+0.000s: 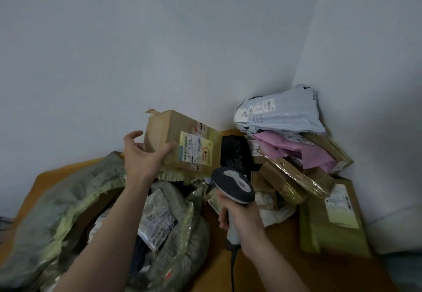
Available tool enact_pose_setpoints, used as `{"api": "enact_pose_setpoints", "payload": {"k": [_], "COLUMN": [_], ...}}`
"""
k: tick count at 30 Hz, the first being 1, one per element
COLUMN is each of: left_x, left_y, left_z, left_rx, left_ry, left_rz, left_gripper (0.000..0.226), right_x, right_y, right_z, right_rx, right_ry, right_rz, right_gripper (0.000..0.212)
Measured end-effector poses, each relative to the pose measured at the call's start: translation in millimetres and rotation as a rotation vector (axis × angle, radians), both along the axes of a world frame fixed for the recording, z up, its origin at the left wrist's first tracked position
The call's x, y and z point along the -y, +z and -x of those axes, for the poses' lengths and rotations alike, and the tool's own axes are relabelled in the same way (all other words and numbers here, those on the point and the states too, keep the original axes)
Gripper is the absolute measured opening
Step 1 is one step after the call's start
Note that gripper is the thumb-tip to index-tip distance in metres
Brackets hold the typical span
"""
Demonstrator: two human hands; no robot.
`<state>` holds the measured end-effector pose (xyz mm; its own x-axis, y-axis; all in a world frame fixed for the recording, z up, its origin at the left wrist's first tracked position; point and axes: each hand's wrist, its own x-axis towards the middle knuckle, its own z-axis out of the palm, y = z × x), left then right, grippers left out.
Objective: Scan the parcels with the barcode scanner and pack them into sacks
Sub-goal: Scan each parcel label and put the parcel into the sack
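My left hand [142, 154] grips a taped cardboard box [182, 141] by its left end, holding it up above the sack with its yellow shipping label facing me. My right hand [242, 218] grips the handle of a grey barcode scanner [235, 186], whose head sits just below and right of the box's label. An open grey-green woven sack [68, 200] lies at the lower left, with a grey plastic parcel [157, 218] and other parcels inside its mouth.
A pile of parcels fills the right corner: a pale blue bag [280, 113], a pink bag [294, 150], a black bag [235, 152] and several brown boxes [331, 218]. All rest on an orange-brown table [296, 269] against grey walls. The scanner's cable hangs toward me.
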<state>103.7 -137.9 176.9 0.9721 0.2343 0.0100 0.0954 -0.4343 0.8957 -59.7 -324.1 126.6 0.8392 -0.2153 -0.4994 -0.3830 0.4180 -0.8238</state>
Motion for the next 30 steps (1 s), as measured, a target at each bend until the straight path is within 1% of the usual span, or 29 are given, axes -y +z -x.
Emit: {"api": "enact_pose_setpoints", "payload": {"k": [3,6,7,9,11,12,15,17,20,23,24,25,27,30], "left_x": [-18,-35,-40,-49,-56,-58,-66,-72,-76,-73,-71,-70,-66,-58], "left_y": [1,3,2,-1,-5,-5,-1,5,15,22,22,21,16,7], "left_z": [32,55,63,78,90,95,102,101,101,102,102,102,105,116], "left_rx": [-0.054,-0.097,-0.113,-0.133,-0.15,-0.166,-0.205,-0.224,-0.21,-0.135,-0.122,-0.118,-0.101,-0.035], "left_ry": [0.021,0.042,0.052,0.058,0.039,0.031,0.024,-0.004,-0.095,-0.111,-0.111,-0.119,-0.122,-0.104], "left_rz": [0.172,0.271,0.287,0.316,0.333,0.336,0.372,0.394,0.377,0.365,0.381,0.417,0.46,0.39], "left_gripper": [0.085,0.078,0.078,0.08,0.086,0.086,0.076,0.065,0.055,0.043,0.043,0.049,0.065,0.094], "right_x": [-12,-22,-26,-33,-42,-46,-51,-51,-55,-65,-66,-68,-72,-80], "right_y": [8,14,16,15,18,19,22,23,24,25,25,25,25,28], "right_z": [12,21,24,28,32,34,39,42,45,46,46,47,48,50], "right_rx": [0.032,0.055,0.059,0.081,0.106,0.125,0.17,0.189,0.188,0.192,0.187,0.181,0.171,0.173], "right_ry": [0.004,-0.061,-0.093,-0.138,-0.161,-0.171,-0.192,-0.186,-0.162,-0.152,-0.153,-0.148,-0.124,-0.099], "right_rz": [0.055,0.045,0.022,-0.022,-0.007,0.025,0.125,0.114,0.121,0.097,0.08,0.067,0.038,0.01], "right_gripper": [0.014,0.007,0.011,0.034,0.053,0.058,0.061,0.06,0.077,0.083,0.082,0.079,0.075,0.07]}}
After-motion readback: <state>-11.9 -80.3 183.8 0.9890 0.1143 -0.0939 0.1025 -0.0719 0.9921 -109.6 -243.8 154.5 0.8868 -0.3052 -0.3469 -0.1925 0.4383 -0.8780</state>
